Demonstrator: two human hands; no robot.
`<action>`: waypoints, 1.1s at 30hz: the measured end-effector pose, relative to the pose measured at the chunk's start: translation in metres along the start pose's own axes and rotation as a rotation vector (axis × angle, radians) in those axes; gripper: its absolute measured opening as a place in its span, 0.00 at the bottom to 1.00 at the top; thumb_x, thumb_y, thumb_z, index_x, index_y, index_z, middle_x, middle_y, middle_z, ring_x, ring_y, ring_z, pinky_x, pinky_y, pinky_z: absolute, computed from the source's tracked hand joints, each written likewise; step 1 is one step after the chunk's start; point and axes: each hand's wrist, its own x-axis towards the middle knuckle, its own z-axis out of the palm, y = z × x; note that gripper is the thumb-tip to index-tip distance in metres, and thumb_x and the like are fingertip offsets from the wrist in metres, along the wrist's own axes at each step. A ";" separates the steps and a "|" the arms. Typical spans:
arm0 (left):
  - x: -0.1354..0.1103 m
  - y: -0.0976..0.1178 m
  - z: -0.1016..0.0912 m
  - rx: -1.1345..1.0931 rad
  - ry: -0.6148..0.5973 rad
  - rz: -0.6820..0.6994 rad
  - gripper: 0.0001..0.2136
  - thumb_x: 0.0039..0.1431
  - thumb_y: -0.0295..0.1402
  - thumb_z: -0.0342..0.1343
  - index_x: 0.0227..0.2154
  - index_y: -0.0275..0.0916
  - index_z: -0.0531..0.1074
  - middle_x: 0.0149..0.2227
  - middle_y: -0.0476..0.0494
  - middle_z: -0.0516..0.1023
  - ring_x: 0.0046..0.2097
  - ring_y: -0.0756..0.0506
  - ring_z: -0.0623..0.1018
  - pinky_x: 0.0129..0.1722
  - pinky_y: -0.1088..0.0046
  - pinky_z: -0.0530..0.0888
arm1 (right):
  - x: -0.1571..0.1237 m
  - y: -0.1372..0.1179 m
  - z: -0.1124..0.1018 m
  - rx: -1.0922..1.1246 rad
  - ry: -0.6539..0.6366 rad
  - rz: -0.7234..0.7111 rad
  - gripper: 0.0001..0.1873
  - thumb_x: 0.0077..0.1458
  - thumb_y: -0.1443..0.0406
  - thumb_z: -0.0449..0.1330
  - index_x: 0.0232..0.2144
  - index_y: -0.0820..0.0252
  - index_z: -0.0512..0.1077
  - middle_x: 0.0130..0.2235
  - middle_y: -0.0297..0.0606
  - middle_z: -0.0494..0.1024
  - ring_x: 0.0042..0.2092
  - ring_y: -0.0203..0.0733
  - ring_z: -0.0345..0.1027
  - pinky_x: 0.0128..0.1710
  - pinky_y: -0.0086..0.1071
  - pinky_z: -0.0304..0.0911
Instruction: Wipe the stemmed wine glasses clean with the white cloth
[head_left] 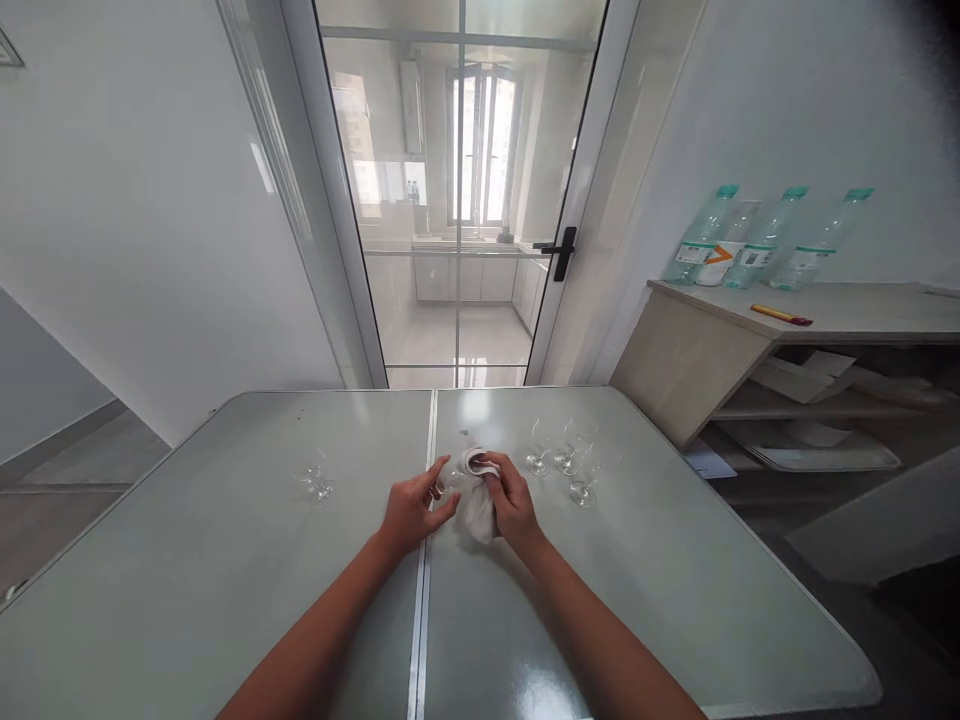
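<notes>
Over the middle of the table, my left hand (416,508) has its thumb and fingers curved round a clear stemmed glass (448,480), only part of which shows. My right hand (516,503) grips a white cloth (480,515), bunched up against the glass, with its loose end hanging down. The cloth hides much of the glass. To the right of my right hand stand several clear stemmed glasses, the closest being a small glass (583,490). Another stemmed glass (321,488) stands alone to the left of my left hand.
The grey-green table (315,620) has a metal seam (421,620) down its middle. A glass door (495,330) with a black handle lies beyond it. On the right, a wooden shelf unit (697,350) carries several plastic bottles (814,245) and a yellow-and-red packet (780,314).
</notes>
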 end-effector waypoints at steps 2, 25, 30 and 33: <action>-0.001 0.000 0.000 0.052 0.025 0.064 0.28 0.61 0.40 0.59 0.63 0.39 0.65 0.26 0.52 0.76 0.26 0.51 0.75 0.30 0.77 0.70 | -0.001 -0.004 -0.002 -0.029 -0.134 -0.072 0.17 0.66 0.56 0.55 0.54 0.53 0.64 0.41 0.37 0.78 0.49 0.48 0.70 0.53 0.40 0.62; 0.010 0.032 -0.005 -1.159 -0.522 -0.592 0.20 0.61 0.51 0.55 0.30 0.35 0.71 0.19 0.56 0.57 0.18 0.56 0.51 0.18 0.79 0.48 | 0.002 -0.027 -0.024 -0.273 -0.333 -0.207 0.22 0.63 0.59 0.57 0.58 0.53 0.70 0.27 0.32 0.71 0.35 0.46 0.64 0.59 0.49 0.53; 0.006 0.019 -0.005 -0.678 -0.310 -0.349 0.21 0.57 0.45 0.61 0.47 0.35 0.77 0.22 0.53 0.64 0.23 0.53 0.61 0.24 0.78 0.59 | 0.004 -0.024 -0.016 -0.184 -0.258 0.034 0.24 0.64 0.58 0.55 0.61 0.51 0.67 0.30 0.31 0.73 0.35 0.44 0.64 0.49 0.39 0.60; 0.003 0.011 -0.007 -0.271 -0.220 -0.136 0.27 0.54 0.40 0.63 0.57 0.41 0.73 0.25 0.49 0.71 0.27 0.50 0.67 0.30 0.75 0.63 | 0.005 -0.022 -0.014 -0.044 -0.275 0.231 0.22 0.65 0.57 0.53 0.60 0.50 0.68 0.33 0.30 0.73 0.34 0.40 0.64 0.41 0.33 0.61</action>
